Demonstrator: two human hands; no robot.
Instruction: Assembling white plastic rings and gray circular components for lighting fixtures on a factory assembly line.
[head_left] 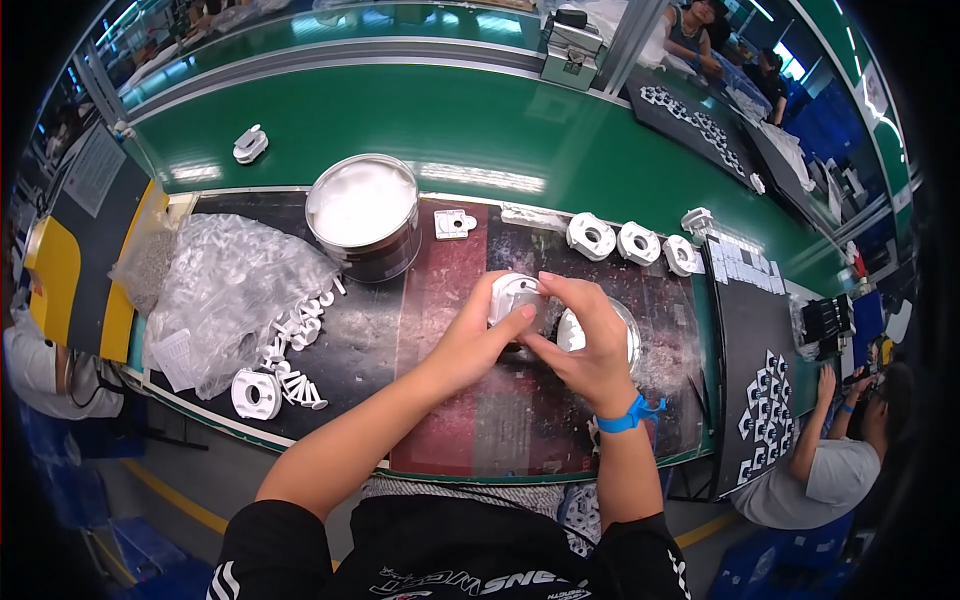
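Observation:
My left hand [475, 335] grips a round white plastic housing [513, 293] over the middle of the work mat. Its thumb lies across the part's lower edge. My right hand [590, 340], with a blue wristband, curls over the same housing from the right. Its fingertips touch the top of the part. Under the right hand a second white round piece [572, 335] sits in a clear dish [630, 335]. Whether the right hand also holds something small is hidden.
A metal tin of white paste [363, 215] stands at the back left. A clear bag [235, 285] spills small white parts [295, 355] beside one housing [256, 393]. Three housings [637, 243] line the back right. A green conveyor [450, 130] runs behind. A seated person [830, 470] works at right.

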